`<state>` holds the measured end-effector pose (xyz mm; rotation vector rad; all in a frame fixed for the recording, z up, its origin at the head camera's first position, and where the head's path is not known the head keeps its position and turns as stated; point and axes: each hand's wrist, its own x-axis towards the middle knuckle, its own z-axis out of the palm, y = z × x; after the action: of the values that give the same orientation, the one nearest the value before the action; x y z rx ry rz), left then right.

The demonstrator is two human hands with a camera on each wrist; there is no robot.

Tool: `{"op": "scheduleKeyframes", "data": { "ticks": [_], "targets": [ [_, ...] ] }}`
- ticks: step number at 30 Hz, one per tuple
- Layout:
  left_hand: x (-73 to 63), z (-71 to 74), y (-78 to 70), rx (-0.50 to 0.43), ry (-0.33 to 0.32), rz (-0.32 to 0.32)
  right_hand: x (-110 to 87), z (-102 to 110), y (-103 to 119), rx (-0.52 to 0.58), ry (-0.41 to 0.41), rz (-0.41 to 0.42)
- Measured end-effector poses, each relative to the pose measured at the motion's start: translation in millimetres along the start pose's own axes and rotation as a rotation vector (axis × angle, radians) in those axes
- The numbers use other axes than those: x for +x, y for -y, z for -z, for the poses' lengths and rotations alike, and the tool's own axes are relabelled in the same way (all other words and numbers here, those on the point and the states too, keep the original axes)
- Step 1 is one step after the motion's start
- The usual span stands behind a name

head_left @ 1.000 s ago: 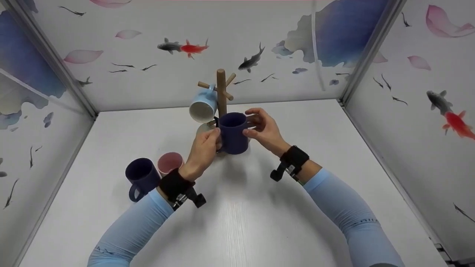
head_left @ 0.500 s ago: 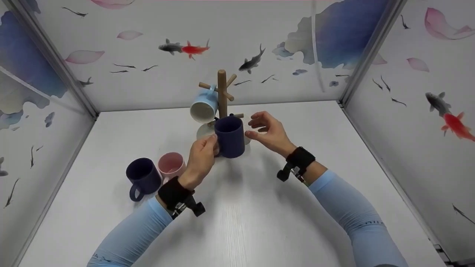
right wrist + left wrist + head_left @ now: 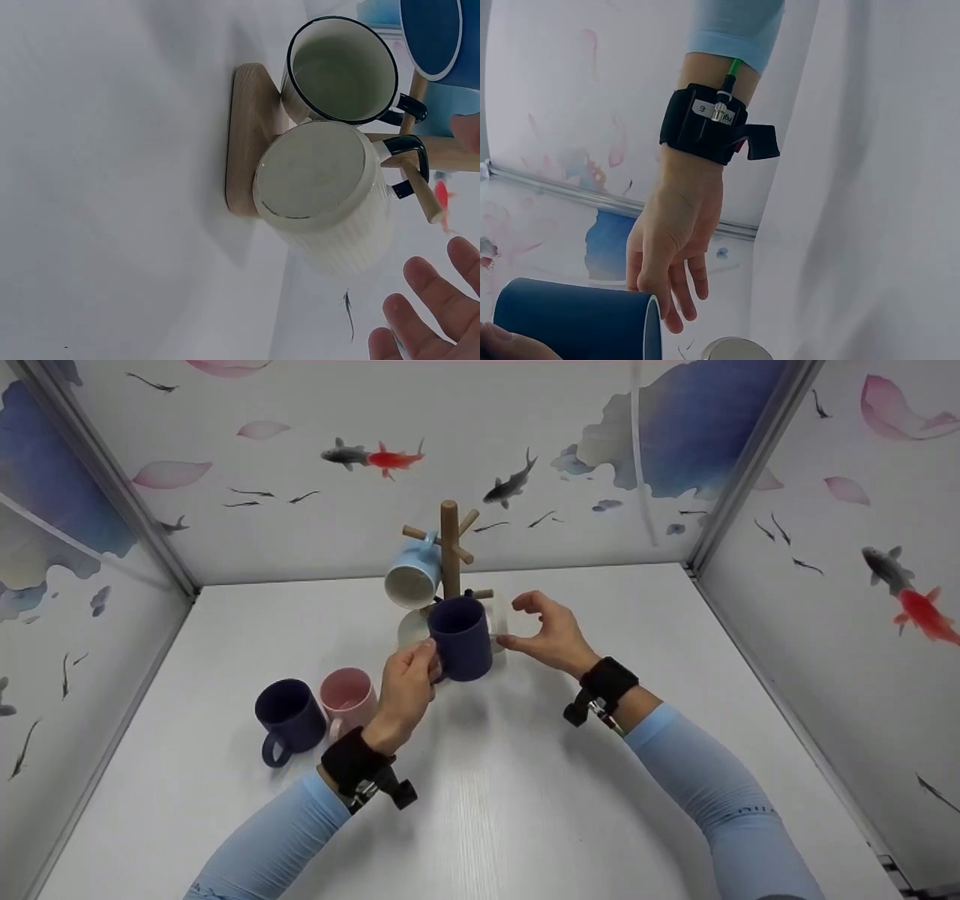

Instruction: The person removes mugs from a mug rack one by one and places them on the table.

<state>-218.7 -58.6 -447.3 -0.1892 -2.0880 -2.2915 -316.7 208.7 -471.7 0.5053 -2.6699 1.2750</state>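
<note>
My left hand (image 3: pixel 405 686) holds a dark blue mug (image 3: pixel 463 641) upright by its handle, in front of a wooden mug tree (image 3: pixel 450 547). In the left wrist view that mug (image 3: pixel 577 315) lies at the bottom left with a thumb against it. To the right of the mug, my right hand (image 3: pixel 551 634) is apart from it, thumb and fingers spread and holding nothing. The right wrist view shows two cream mugs with dark handles on the lower pegs: one with its base outward (image 3: pixel 315 172), one showing its inside (image 3: pixel 345 71).
A light blue mug (image 3: pixel 415 576) hangs from an upper left peg. A second dark blue mug (image 3: pixel 289 716) and a pink mug (image 3: pixel 349 694) stand on the white table (image 3: pixel 525 825), left of my left forearm. Printed panels (image 3: pixel 262 510) wall the table in.
My right hand has let go of the dark blue mug and drawn off to the right. The left hand has brought the mug slightly lower and nearer, uncovering a peg and cream mug behind it.
</note>
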Motion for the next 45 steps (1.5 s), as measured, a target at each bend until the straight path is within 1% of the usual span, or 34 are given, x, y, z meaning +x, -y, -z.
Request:
{"op": "scheduleKeyframes", "data": {
  "ticks": [4,8,12,16,19,22,27,32,45],
  "targets": [
    [-4.7,0.2,4.2,-0.029,-0.018,0.009,-1.1,1,-3,-0.039,-0.005,0.018],
    [-10.0,2.1,9.7,-0.028,-0.027,0.005,-2.2,1,-9,-0.124,-0.006,0.03],
    [-15.6,7.5,17.7,-0.047,-0.041,0.0,-1.8,0,-15,-0.199,0.028,0.008],
    [-22.8,16.2,26.6,-0.066,-0.054,0.038,-0.8,2,-19,-0.24,0.065,-0.028],
    [-26.6,22.1,32.1,-0.058,-0.055,0.054,0.1,7,-24,-0.256,0.083,-0.049],
    [-28.3,26.7,36.8,-0.049,-0.065,0.051,1.3,11,-29,-0.273,0.101,-0.063],
    [-30.3,30.8,42.2,-0.01,-0.096,0.035,3.4,19,-35,-0.298,0.136,-0.107],
    [-32.9,33.0,47.6,0.029,-0.119,0.039,2.6,22,-40,-0.339,0.165,-0.154],
    [-40.4,40.8,72.8,0.047,-0.154,0.068,-2.4,25,-47,-0.386,0.191,-0.179]
  ]
}}
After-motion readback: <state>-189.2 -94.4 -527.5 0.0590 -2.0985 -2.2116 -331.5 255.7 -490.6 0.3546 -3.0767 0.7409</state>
